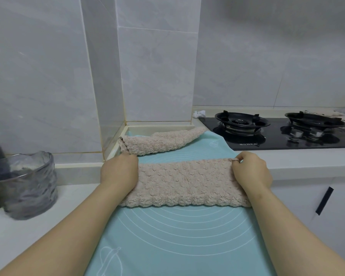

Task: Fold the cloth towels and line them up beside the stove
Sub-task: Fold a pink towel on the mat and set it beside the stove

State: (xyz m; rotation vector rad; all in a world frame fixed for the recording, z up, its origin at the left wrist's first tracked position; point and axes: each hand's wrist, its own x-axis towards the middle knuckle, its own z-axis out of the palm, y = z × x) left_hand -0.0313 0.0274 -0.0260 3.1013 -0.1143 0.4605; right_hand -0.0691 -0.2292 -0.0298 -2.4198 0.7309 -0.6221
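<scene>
Left of the stove (277,134), on a teal mat (177,240), lies a beige towel (185,184) folded into a strip, left hand (119,172) gripping its farther end, right hand (251,170) pinching the corner nearest the stove; an uneven tug could skew the fold

Grey translucent glass jar (26,184): blurred, at 9 o'clock.
Black glass stove (277,140): cut by 3 o'clock edge; lettering unreadable.

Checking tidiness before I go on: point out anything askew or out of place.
The far towel lies crooked on the mat, tapering toward the stove, unlike the squared near towel held by the left hand and right hand. A crumpled white scrap sits by the stove's back corner.
</scene>
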